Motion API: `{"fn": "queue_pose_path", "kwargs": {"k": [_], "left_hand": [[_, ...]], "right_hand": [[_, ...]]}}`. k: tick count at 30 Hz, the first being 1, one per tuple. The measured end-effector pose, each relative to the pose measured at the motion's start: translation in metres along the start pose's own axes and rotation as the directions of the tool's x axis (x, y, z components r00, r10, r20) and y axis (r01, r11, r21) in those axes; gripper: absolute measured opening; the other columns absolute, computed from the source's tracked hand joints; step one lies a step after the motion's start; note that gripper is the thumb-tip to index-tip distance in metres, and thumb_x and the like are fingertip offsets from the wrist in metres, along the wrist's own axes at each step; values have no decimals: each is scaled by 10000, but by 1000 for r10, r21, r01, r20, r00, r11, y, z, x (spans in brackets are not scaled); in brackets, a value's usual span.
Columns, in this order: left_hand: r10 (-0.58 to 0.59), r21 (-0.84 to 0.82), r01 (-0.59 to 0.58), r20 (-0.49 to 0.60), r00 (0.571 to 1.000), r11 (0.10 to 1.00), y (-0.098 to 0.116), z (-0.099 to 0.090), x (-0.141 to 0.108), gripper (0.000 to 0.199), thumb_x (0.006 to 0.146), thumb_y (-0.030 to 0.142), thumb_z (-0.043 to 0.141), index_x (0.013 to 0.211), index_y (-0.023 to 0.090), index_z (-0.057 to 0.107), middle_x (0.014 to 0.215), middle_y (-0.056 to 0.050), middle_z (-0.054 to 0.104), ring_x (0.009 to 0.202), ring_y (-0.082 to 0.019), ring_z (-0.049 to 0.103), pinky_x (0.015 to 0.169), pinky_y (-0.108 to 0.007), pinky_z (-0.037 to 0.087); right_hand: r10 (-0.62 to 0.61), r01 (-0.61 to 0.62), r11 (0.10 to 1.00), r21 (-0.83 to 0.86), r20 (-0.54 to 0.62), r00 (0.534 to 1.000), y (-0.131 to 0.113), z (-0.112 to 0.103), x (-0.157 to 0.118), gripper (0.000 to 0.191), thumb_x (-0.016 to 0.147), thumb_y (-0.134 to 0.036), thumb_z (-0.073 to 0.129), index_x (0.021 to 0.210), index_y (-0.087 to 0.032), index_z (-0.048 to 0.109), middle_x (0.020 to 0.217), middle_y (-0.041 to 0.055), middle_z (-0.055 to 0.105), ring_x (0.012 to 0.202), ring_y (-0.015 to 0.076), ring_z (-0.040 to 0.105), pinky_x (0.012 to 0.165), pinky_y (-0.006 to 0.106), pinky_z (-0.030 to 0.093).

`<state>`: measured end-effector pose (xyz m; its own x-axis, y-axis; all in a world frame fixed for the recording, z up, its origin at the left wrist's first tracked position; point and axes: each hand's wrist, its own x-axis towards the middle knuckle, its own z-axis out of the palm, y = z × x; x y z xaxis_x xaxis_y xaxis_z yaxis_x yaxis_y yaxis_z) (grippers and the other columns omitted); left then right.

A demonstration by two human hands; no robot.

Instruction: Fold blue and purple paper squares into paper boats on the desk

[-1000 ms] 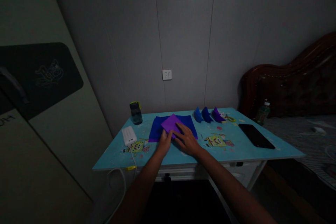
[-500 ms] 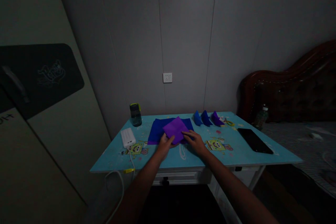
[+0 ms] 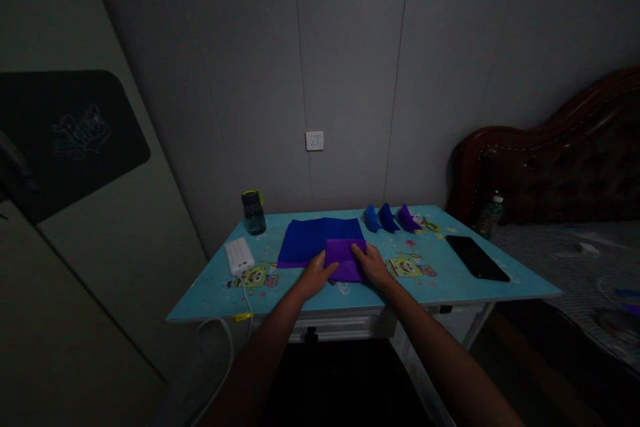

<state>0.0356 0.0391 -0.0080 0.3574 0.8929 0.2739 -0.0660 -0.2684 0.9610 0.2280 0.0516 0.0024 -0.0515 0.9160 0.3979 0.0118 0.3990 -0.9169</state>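
A folded square of purple paper is held between my two hands above the front part of the table. My left hand grips its left edge, thumb on top. On the right edge, my right hand pinches it, thumb also on the upper face. Behind it lie flat sheets of blue paper, with a purple strip showing along their front edge. Three folded paper boats stand at the back right: a light blue boat, a dark blue boat and a purple boat.
On the light blue table are a water bottle and a white power bank with a cable at the left. Scissors and a black tablet-like slab lie at the right. A wall rises behind.
The purple paper has turned from a diamond to a squared-up position and come slightly nearer me. Both hands now grip opposite side edges. The whole view has shifted slightly.
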Motion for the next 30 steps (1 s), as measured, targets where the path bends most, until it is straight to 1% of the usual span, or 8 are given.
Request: {"fn": "queue_pose_path", "kwargs": {"k": [5,8,10,13,15,17,23,30], "left_hand": [[-13,-24,14,41,999,1000,2,1,-1,473,788,368,723,1182,145,587,968,-73,705,695,-157,643,559,-256,538],[-16,-66,17,25,1000,998,1,1,0,496,762,378,752,1170,143,597,973,-87,716,721,-177,661,595,-276,552],[-9,-102,6,-31,999,995,1,1,1,556,763,396,749,1222,145,563,1036,-113,709,751,-193,676,606,-292,565],[20,-159,-50,-187,982,986,1,-2,4,718,820,421,686,1419,212,350,1251,-149,626,850,-204,689,643,-304,582],[39,-187,-95,-282,959,978,3,-3,5,840,853,416,648,1500,293,128,1367,-152,545,904,-204,691,657,-307,589],[51,-204,-125,-336,940,971,5,-5,5,912,854,399,652,1511,335,23,1387,-147,529,915,-205,697,665,-312,594],[43,-164,-107,-350,936,981,5,-3,5,599,810,499,672,1298,189,516,1042,-101,698,723,-181,702,597,-279,576],[106,3,-107,-197,975,994,19,-12,-5,632,924,613,392,1281,132,592,897,-98,728,736,-214,695,653,-329,571]], "right_hand": [[34,-34,999,6,-41,999,5,-2,2,569,881,-680,430,662,-191,623,546,12,600,514,173,530,479,285,433],[37,-36,999,12,-32,999,5,-2,4,570,894,-669,419,793,-180,693,576,27,627,549,196,570,504,302,471],[20,-19,1000,18,-32,999,4,-1,5,555,899,-651,433,1037,-184,700,705,48,682,655,211,624,581,314,514],[-24,24,999,28,-28,999,2,1,2,618,875,-598,534,1375,-236,511,966,70,704,825,211,658,730,340,545],[-87,87,996,-11,56,995,0,2,-1,681,856,-541,607,1451,-271,417,1149,92,668,943,221,655,832,379,537],[-148,163,984,-77,176,973,-1,3,-5,642,828,-481,675,1410,-288,485,1264,100,622,1072,245,620,935,418,497],[-157,195,971,-141,244,957,2,2,-3,496,794,-442,731,1250,-258,663,1199,98,650,1098,271,602,993,465,453],[-118,136,988,-79,195,974,6,-1,-3,563,819,-465,703,1316,-216,612,1311,124,628,1156,297,597,1017,492,448]]}}
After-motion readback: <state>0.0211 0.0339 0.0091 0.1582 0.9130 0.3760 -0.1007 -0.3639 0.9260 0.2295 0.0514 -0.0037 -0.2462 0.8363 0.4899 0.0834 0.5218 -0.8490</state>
